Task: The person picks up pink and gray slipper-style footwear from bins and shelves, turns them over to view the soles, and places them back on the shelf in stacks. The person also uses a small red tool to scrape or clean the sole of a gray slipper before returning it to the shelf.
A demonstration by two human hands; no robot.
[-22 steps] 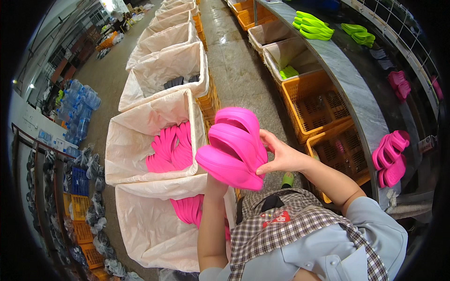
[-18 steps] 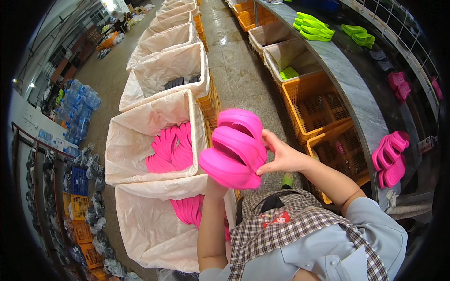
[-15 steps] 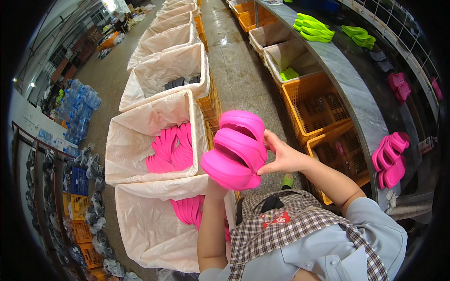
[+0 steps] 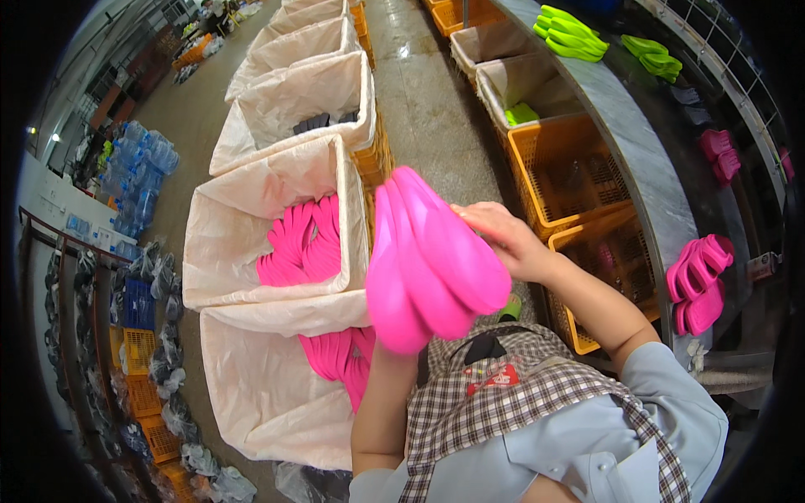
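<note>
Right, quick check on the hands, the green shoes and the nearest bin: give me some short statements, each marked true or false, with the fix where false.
1. The right hand is at the right side of the held shoes. True.
2. The left hand is in plain view. False: it is hidden behind the held shoes.
3. Some green shoes lie in the upper right of the picture. True.
4. The nearest bin has a pale lining. True.
5. The shoes in that bin are green. False: it holds pink shoes.
</note>
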